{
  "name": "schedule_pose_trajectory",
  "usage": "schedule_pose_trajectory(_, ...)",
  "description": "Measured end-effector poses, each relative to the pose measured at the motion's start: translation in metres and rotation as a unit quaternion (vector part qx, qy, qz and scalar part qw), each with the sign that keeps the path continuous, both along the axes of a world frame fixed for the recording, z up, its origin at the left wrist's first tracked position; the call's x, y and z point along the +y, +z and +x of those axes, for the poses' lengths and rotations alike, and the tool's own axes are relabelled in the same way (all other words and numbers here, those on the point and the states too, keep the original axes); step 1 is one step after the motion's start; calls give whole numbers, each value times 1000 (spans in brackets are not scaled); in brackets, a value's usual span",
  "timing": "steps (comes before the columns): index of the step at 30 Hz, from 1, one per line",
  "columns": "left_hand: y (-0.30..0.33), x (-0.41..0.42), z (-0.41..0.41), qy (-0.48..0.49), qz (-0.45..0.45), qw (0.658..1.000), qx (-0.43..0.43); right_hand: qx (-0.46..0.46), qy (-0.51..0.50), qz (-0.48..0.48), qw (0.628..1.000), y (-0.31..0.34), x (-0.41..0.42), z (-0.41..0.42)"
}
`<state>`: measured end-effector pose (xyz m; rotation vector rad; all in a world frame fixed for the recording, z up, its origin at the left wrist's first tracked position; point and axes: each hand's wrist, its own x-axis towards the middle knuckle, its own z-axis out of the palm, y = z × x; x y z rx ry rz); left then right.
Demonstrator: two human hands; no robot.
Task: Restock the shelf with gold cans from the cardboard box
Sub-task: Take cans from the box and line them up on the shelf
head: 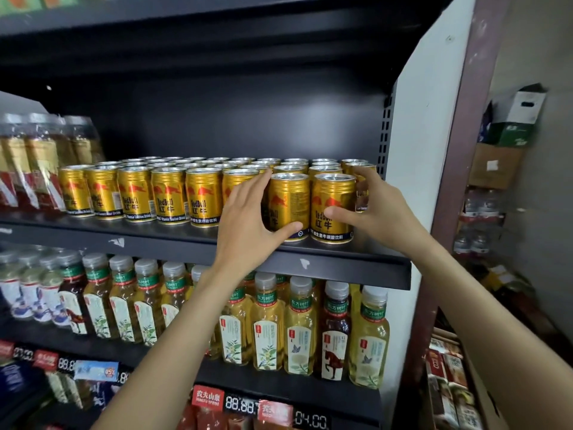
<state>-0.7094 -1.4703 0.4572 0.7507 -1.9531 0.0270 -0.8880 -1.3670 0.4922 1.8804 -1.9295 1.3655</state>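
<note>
Several rows of gold cans fill the dark shelf at chest height. Two front cans stand at the right end of the row. My left hand curls round the left one, thumb across its lower front and fingers reaching behind its left side. My right hand grips the right can, thumb on its front label and fingers wrapped behind its right side. Both cans stand upright on the shelf. The cardboard box of the task is not clearly in view.
Wrapped packs of gold cans stand at the shelf's left end. Tea bottles line the shelf below, with price tags under them. A white side panel bounds the shelf on the right; stacked boxes lie beyond it.
</note>
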Motion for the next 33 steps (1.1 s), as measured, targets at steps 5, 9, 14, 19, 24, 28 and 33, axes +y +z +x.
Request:
schedule_pose_trajectory(5, -3, -14, -5, 114, -98, 989, -3, 23, -3, 6, 1000, 4, -10, 4)
schedule_pose_trajectory(9, 0, -23, -8, 138, -91, 986, -10, 33, -5, 22, 999, 6, -19, 5)
schedule_pose_trajectory(14, -2, -26, -4, 64, -65, 996, -1, 24, 2, 40, 999, 1, -21, 1)
schedule_pose_trajectory(19, -6, -31, 5, -6, -62, 998, -5, -40, 56, 89, 994, -7, -19, -2)
schedule_pose_trajectory(24, -4, -31, 7, -21, -45, 999, -5, -59, 87, 114, 988, -8, -26, 4)
schedule_pose_trajectory(28, -5, -30, 5, -25, -43, 999, 3, -57, 88, 113, 988, -9, -28, 4)
schedule_pose_trajectory(33, -6, -27, 4, -10, -51, 999, 2, -55, 90, 125, 986, -6, -23, 6)
